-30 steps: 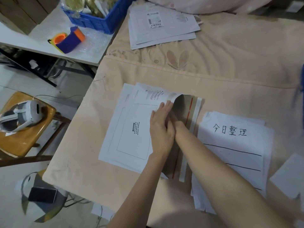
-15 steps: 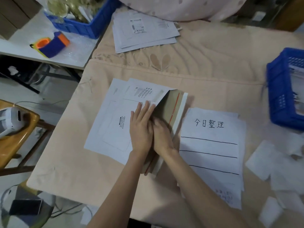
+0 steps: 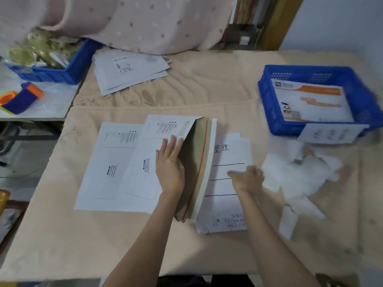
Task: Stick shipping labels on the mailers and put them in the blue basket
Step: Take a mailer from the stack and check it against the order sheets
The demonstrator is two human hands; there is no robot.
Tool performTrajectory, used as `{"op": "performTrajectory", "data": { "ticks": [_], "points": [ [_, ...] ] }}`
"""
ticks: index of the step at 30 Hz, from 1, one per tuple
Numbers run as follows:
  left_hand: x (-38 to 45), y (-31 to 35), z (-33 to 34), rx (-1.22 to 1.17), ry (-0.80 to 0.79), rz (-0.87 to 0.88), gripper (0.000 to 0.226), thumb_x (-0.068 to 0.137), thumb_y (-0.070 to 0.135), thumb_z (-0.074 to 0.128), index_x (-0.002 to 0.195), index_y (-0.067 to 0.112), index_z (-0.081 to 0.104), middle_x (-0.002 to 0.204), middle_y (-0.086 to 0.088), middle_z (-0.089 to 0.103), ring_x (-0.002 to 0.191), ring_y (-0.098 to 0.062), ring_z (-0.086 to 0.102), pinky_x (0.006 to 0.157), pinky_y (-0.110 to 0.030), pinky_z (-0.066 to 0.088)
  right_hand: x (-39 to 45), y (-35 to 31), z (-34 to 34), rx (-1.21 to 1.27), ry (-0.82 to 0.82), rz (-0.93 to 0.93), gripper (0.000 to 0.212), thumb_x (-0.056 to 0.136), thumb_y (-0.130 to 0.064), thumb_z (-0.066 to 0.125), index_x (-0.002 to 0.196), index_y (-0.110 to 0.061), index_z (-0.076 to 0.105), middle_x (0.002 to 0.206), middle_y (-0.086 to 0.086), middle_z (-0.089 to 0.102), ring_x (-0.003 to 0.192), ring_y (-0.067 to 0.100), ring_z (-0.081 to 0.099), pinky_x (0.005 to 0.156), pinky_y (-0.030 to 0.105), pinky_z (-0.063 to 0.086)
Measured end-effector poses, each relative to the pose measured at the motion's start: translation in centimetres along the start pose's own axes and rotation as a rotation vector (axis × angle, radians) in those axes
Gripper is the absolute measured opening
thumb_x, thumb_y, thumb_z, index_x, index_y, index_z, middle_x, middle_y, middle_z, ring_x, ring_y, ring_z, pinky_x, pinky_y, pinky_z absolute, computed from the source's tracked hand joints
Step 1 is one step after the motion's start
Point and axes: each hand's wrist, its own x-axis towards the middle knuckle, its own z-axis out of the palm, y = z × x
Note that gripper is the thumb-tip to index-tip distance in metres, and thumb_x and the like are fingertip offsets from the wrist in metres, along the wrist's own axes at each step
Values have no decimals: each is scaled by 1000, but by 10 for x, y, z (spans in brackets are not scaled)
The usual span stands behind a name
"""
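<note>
Keep the left hand (image 3: 170, 170) flat, fingers straight, pinning the mailer (image 3: 145, 162) while the blurred, seemingly empty right hand (image 3: 247, 179) fetches a label.

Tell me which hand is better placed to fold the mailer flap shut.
The right hand, probably: it hovers free beside the open mailer flap, while the left hand presses the mailer flat.

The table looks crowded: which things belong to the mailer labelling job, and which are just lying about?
Part of the job:
left hand pressing top mailer
blue basket
right hand
spare mailers

Lying about:
handwritten sheet
crumpled white paper
tape dispenser
</note>
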Motion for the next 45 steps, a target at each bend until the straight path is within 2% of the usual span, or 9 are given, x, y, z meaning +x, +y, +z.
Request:
{"op": "performTrajectory", "data": {
  "ticks": [4,8,12,15,17,21,33,38,45],
  "points": [
    [-11,7,16,13,-55,-36,63,84,-17,42,132,20,57,142,-1,50,139,-26,36,116,-37,18,0,7,-4,-258,-21,-84,86,72,-37,77,140,-8,34,143,13,36,133,29,34,104,37,31],
    [-17,9,23,55,-81,-54,59,88,-14,41,132,21,56,143,-1,49,140,-25,35,117,-39,19,1,8,-8,-339,14,-135,86,77,-32,75,142,-5,27,143,12,37,130,27,38,102,34,30],
    [-17,9,27,70,-84,-71,60,88,-15,39,133,21,56,143,0,48,140,-24,34,118,-39,19,5,10,-11,-194,0,-165,49,83,-8,57,130,-5,44,143,10,37,120,28,49,90,34,38],
    [-14,10,30,76,-81,-82,59,89,-14,40,133,21,56,143,-1,49,140,-24,34,118,-38,19,8,9,-22,97,-54,-138,30,83,0,46,110,-9,55,134,6,45,95,30,58,71,31,38],
    [-13,12,33,84,-83,-80,59,89,-13,40,133,21,56,143,-1,49,140,-25,35,118,-39,20,10,7,-32,207,-35,-140,25,85,-1,43,107,-11,51,120,11,57,88,32,58,72,33,40],
    [-10,17,42,103,-94,-78,57,88,-13,41,132,18,57,141,-4,51,138,-29,37,114,-46,28,24,1,-51,197,65,-67,42,88,-8,45,129,-16,52,108,17,66,97,38,61,75,37,45],
    [3,13,66,275,-205,-65,48,87,-7,49,126,19,58,133,-5,53,124,-30,46,103,-42,34,69,-8,-107,350,238,29,25,82,-16,50,103,-15,64,98,8,67,85,29,53,73,31,37],
    [7,18,74,284,-210,-91,48,86,-6,49,126,19,57,134,-4,52,124,-30,45,103,-41,32,69,-17,-105,367,163,-100,19,81,-14,54,96,-17,65,85,-6,56,83,21,49,72,29,35],
    [10,22,77,282,-176,-99,53,82,-5,51,127,21,56,133,-3,51,122,-30,45,98,-44,34,61,-25,-73,238,1,-176,13,74,-15,53,84,-14,61,84,2,67,79,30,59,74,34,49]
  ]
}}
